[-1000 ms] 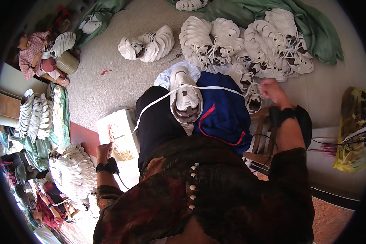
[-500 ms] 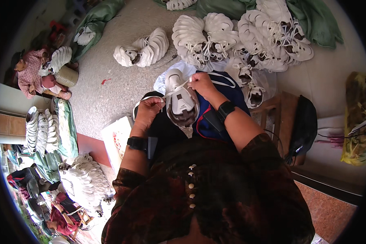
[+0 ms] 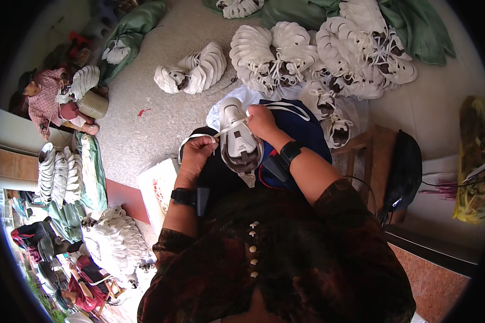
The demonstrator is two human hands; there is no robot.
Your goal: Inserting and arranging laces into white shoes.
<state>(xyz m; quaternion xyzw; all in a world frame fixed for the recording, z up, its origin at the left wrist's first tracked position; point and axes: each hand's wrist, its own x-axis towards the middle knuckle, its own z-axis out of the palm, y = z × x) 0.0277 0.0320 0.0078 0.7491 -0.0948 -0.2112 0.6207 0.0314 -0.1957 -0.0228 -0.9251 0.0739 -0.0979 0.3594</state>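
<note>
A white and grey shoe upper [image 3: 240, 141] with a brown-grey collar lies across my lap, its white end pointing away from me. My left hand [image 3: 198, 151], at the left of the upper, pinches a white shoelace [image 3: 226, 130]. This lace runs across the upper toward my right hand [image 3: 262, 120], whose fingers are closed on it at the upper's right edge. The right fingertips are partly hidden. A loose stretch of lace loops left from my left hand. Another white lace [image 3: 288, 107] rests on the blue cloth [image 3: 302, 129] over my right thigh.
Nested stacks of white shoe uppers [image 3: 253, 56] lie on the floor ahead, with green sacks [image 3: 423, 32] behind. A wooden stool [image 3: 380, 161] with a black bag [image 3: 407, 167] stands at right. Far left, a seated person [image 3: 51, 94] handles uppers; more piles [image 3: 116, 237] stand nearer.
My right hand has turned slightly and its fingers have closed in toward the upper. My left hand keeps its pinch on the lace. The whole view has shifted slightly.
</note>
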